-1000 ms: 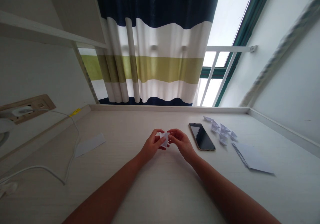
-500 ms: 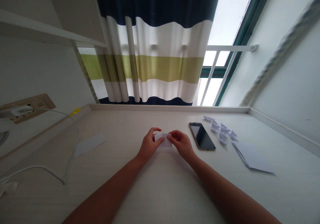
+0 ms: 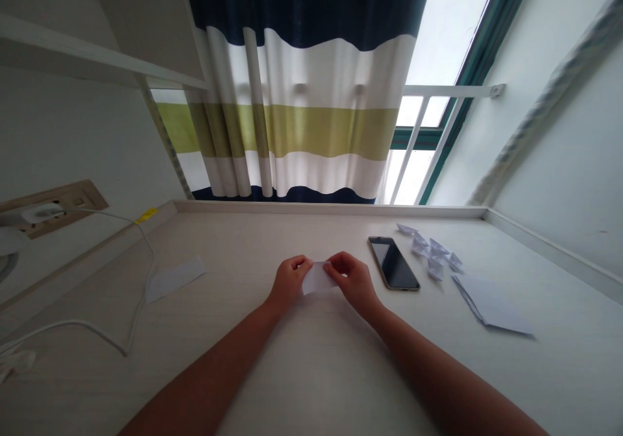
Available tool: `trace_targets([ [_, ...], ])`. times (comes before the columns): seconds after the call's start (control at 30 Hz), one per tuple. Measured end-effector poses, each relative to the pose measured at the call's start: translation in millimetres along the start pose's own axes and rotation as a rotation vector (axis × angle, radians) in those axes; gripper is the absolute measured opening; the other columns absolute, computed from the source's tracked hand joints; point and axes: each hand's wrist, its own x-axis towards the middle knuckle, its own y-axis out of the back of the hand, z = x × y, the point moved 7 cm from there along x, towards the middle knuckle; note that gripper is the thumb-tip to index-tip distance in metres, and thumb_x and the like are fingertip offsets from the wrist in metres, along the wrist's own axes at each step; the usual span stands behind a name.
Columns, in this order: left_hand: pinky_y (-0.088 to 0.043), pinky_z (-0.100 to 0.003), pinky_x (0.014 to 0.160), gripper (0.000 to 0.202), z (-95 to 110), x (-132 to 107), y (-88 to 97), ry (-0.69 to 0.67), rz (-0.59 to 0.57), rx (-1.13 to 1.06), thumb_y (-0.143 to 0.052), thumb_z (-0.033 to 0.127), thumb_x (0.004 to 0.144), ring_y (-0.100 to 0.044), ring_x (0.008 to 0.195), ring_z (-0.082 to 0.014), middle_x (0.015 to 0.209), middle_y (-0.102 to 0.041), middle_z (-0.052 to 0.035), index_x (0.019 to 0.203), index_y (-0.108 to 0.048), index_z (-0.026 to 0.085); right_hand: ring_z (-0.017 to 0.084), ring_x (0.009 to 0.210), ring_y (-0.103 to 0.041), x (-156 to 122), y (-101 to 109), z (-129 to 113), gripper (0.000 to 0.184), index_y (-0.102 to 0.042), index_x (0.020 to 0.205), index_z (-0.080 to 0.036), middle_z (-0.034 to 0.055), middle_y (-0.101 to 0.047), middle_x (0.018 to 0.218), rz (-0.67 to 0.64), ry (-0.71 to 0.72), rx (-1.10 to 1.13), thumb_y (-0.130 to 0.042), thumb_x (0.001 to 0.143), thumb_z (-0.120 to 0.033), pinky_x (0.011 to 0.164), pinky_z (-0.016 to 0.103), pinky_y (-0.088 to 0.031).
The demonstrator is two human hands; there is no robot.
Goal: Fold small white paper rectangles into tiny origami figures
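A small piece of white paper [image 3: 318,280] is stretched between my two hands, just above the desk. My left hand [image 3: 288,279] pinches its upper left corner between thumb and fingers. At the upper right edge, my right hand [image 3: 354,280] grips the same paper with thumb and forefinger. The sheet's face hangs toward me; whether its far side is folded is hidden. To the right of my right hand lies a black-screened phone [image 3: 393,264], and past it sit several small folded paper shapes [image 3: 435,252].
A stack of white paper [image 3: 494,306] lies on the desk at right. On the left are a loose paper strip [image 3: 176,279] and a white cable [image 3: 148,274] running from a wall socket [image 3: 80,197]. A raised rim [image 3: 331,210] borders the desk's back, before a striped curtain [image 3: 311,131].
The paper has turned and now shows a larger, flatter face hanging lower. My left fingers, lifted and apart before, have closed on its corner. My right hand has barely moved.
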Motion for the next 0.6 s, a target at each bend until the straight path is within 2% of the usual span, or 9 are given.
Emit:
trace_targets([
  [0.23, -0.029, -0.022, 0.05, 0.027, -1, 1, -1.1, -0.023, -0.04, 0.026, -0.05, 0.037, 0.066, -0.037, 0.051, -0.0101, 0.05, -0.04, 0.004, 0.05, -0.047, 0.016, 0.012, 0.059, -0.057, -4, -1, -15, 0.004, -0.061, 0.069, -0.017, 0.0016, -0.061, 0.065, -0.017, 0.148, -0.123, -0.057, 0.071, -0.017, 0.059, 0.025, -0.048],
  [0.47, -0.029, -0.022, 0.05, 0.027, -1, 0, -2.4, -0.02, -0.053, -0.02, -0.051, 0.037, 0.066, -0.037, 0.051, -0.0097, 0.05, -0.04, 0.0043, 0.049, -0.046, 0.016, 0.012, 0.06, -0.057, -5, -1, -21, 0.007, -0.061, 0.071, -0.017, 0.0017, -0.061, 0.067, -0.013, 0.245, -0.207, -0.056, 0.072, -0.013, 0.059, 0.023, -0.048],
  [0.6, -0.03, -0.022, 0.049, 0.027, -4, 1, -1.5, 0.024, -0.036, -0.064, -0.052, 0.038, 0.065, -0.037, 0.051, -0.0097, 0.051, -0.042, 0.0038, 0.051, -0.049, 0.015, 0.013, 0.065, -0.058, -8, -3, -26, 0.01, -0.063, 0.077, -0.019, 0.0027, -0.063, 0.073, -0.049, 0.366, -0.348, -0.055, 0.074, -0.013, 0.062, 0.024, -0.047],
])
